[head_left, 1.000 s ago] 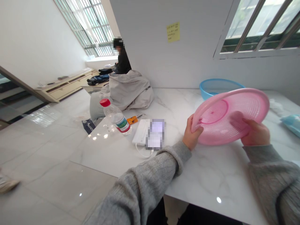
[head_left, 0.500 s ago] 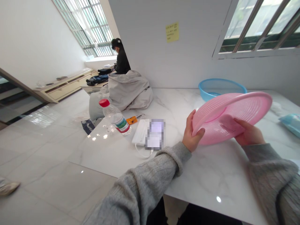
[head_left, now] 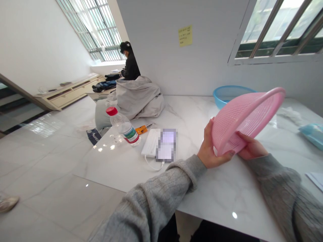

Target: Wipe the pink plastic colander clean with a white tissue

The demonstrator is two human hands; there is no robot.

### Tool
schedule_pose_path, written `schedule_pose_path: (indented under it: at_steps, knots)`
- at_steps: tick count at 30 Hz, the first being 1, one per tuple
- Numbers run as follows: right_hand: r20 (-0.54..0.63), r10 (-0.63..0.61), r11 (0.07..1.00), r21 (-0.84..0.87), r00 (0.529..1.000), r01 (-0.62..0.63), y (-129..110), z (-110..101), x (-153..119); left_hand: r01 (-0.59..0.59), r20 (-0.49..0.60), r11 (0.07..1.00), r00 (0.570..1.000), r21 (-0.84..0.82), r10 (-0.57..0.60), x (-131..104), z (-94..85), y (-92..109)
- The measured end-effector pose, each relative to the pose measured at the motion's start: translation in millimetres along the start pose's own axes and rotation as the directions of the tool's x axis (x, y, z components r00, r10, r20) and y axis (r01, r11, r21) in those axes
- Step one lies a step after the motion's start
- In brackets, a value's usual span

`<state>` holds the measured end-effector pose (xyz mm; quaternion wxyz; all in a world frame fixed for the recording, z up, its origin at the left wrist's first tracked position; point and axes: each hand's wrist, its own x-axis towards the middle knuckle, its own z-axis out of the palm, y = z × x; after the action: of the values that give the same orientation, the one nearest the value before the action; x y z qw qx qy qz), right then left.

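Observation:
A pink mesh basket is held up tilted above the marble-patterned table, its opening turned toward the right. My left hand grips its near left rim, thumb on the inner side and fingers round the outside. Against the basket's lower inside rests my right hand; its fingers are partly hidden, and something pink and thin seems to lie under them, though I cannot make out what. Behind the basket stands a blue basin, partly covered by it.
On the white table are a bottle, an orange card, a white power bank cabled to a phone, grey cloth and a blue packet. A person sits far back.
The pink basket has tipped up more steeply, its far rim rising and shifting left. My right hand has moved left with it, closer to my left hand.

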<state>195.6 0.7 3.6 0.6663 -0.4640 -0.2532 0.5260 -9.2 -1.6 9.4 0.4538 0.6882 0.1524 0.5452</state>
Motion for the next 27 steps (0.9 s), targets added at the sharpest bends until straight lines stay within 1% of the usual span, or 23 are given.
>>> schedule_pose_path:
  at_steps: [2,5,8,9,10,12,16,18,20,22,24,27]
  knots:
    - [0.065,0.093,0.995,0.039,0.994,-0.095,0.3,3.6,-2.7,0.041,0.013,0.999,0.999,-0.034,-0.04,-1.3,3.7,-3.6]
    - [0.123,0.113,0.99,0.065,0.986,-0.121,0.7,9.2,-8.4,0.039,0.032,0.998,0.999,-0.057,-0.037,-2.5,8.2,-10.3]
    - [0.2,0.167,0.982,0.051,0.965,-0.18,2.6,15.0,-14.5,0.048,0.031,0.999,0.998,-0.004,-0.048,-2.5,10.2,-15.2]
    - [0.209,0.188,0.979,0.042,0.96,-0.2,3.6,16.7,-16.0,0.055,0.021,0.998,0.998,0.018,-0.055,-2.2,10.4,-16.0]
    - [0.206,0.199,0.977,0.036,0.958,-0.211,4.5,18.0,-17.0,0.059,0.007,0.998,0.998,0.033,-0.059,-1.7,10.6,-16.4]
    - [0.171,0.185,0.98,0.035,0.968,-0.194,5.4,19.4,-16.9,0.07,-0.021,0.997,0.997,0.026,-0.07,-0.3,10.7,-16.0]
    - [0.142,0.132,0.99,0.033,0.981,-0.138,0.9,16.1,-9.8,0.122,-0.023,0.991,0.992,-0.057,-0.123,2.6,10.4,-13.3]
    - [0.101,0.085,0.995,0.04,0.991,-0.089,-4.3,12.4,-5.2,0.123,-0.015,0.99,0.992,-0.071,-0.124,3.2,9.9,-11.4]
    - [0.029,-0.002,0.998,0.055,1.0,0.0,-10.6,9.0,-1.4,0.129,-0.017,0.989,0.991,-0.076,-0.131,3.4,9.4,-9.9]
    - [-0.027,-0.099,0.993,0.062,0.995,0.101,-17.5,7.1,1.1,0.146,-0.026,0.985,0.989,-0.091,-0.149,3.6,8.9,-9.8]
    - [-0.05,-0.213,0.974,0.067,0.976,0.216,-25.2,6.7,2.6,0.141,-0.033,0.983,0.989,-0.115,-0.146,4.0,8.4,-11.4]
    - [-0.011,-0.373,0.924,0.087,0.928,0.372,-38.8,6.7,2.9,0.12,-0.036,0.985,0.992,-0.121,-0.125,4.4,7.6,-16.1]
